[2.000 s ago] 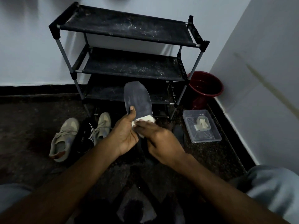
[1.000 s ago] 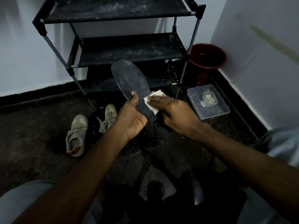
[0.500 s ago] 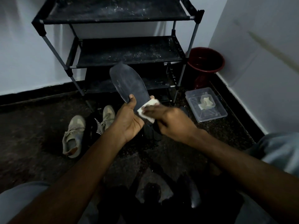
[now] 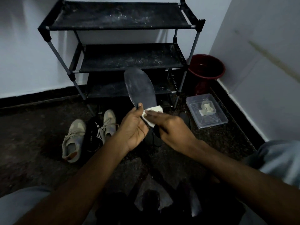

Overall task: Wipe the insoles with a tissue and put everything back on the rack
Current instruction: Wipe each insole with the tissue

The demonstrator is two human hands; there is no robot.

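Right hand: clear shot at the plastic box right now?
Probably yes: nothing upright stands between the right hand and the box. But that hand is pressing the tissue on the insole the left hand holds.

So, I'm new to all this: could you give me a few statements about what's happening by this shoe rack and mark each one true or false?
1. The left hand holds a dark insole up in front of the rack. True.
2. The right hand presses a sponge on the insole. False: it presses a white tissue.
3. The beige shoes sit on the rack's top shelf. False: they lie on the floor, left of the hands.
4. A red bucket stands to the right of the rack. True.
5. The clear box hangs on the wall. False: it lies on the floor in front of the bucket.
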